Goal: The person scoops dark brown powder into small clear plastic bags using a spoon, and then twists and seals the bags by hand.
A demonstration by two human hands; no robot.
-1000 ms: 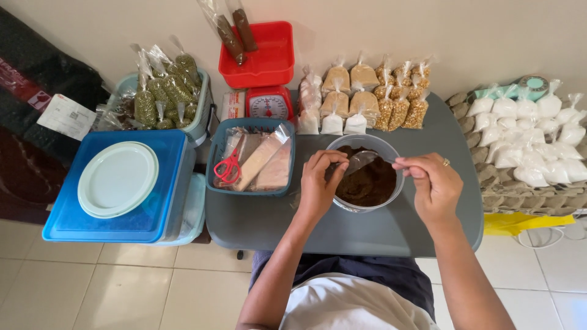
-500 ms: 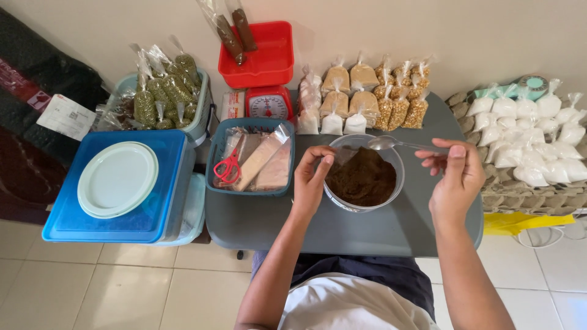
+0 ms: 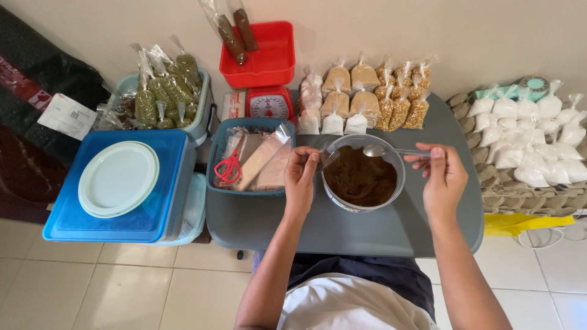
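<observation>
A clear round tub (image 3: pixel 342 203) of dark brown powder (image 3: pixel 359 179) stands on the grey table (image 3: pixel 342 235). My right hand (image 3: pixel 441 178) pinches the handle of a metal spoon (image 3: pixel 374 150), whose bowl hangs over the tub's far rim. My left hand (image 3: pixel 301 177) is at the tub's left rim and holds a small clear plastic bag (image 3: pixel 328 156) pinched between its fingers.
A blue basket (image 3: pixel 215 160) with red scissors (image 3: pixel 228 168) and flat packets sits left of the tub. Behind are tied bags of powders and grains (image 3: pixel 364 98), a red scale (image 3: pixel 269 104) and red tray (image 3: pixel 261 58). White bags (image 3: pixel 529 137) lie right; a blue lidded box (image 3: pixel 116 189) lies left.
The spoon left the powder, rose to the right, then came back toward the tub's far rim. My left hand drew back to the left rim with the small bag.
</observation>
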